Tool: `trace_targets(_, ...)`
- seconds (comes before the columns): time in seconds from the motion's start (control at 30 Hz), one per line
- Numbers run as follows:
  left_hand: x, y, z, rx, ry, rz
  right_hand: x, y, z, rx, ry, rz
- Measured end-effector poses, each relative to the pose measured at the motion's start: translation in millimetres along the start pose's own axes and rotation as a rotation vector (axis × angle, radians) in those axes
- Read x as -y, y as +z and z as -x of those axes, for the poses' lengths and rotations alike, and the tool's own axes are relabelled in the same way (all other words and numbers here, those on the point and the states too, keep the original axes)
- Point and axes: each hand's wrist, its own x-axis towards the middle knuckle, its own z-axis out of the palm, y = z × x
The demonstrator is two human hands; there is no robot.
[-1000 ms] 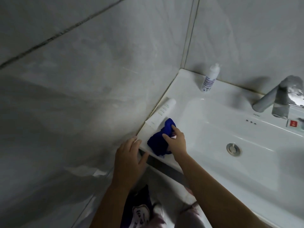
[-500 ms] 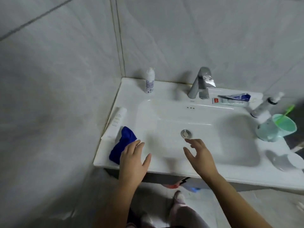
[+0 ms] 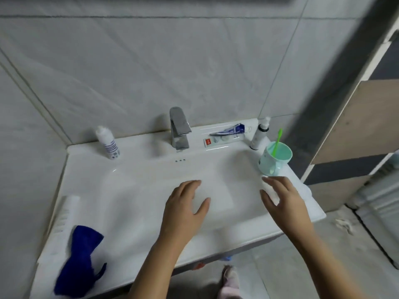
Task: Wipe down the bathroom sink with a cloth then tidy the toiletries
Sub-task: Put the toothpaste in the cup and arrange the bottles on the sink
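Slack and empty, left hand (image 3: 183, 210) and right hand (image 3: 282, 203) hover above sink (image 3: 140, 152); cup (image 3: 274, 161) nearby.

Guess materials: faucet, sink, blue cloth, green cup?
By look only: faucet is metal with a polished chrome finish, mirror-like reflections. sink is probably glazed ceramic, glossy white with sharp highlights. blue cloth is a soft fuzzy textile, maybe microfibre, crumpled with ragged edges. green cup is likely plastic, pastel with a dull sheen.
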Motion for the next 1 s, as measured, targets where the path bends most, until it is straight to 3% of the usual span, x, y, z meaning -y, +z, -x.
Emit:
trace_targets(0.23,-65.4,103.0,-78.7,0.128,-0.036,0.093,-84.8,-34.4,-57.8,-0.044,0.036,-0.018)
trace_targets(0.47,-90.3,195.2,-115.4,0.164,-0.193,0.064,-157.0,-48.8,-103.6,-0.017,0.08,-0.021)
trace_targets(1.0,-100.5,256.0,-124.8,0.197,-0.469,-0.019,-201.0,-15.0,-126.2,0.146,0.102,-0.119)
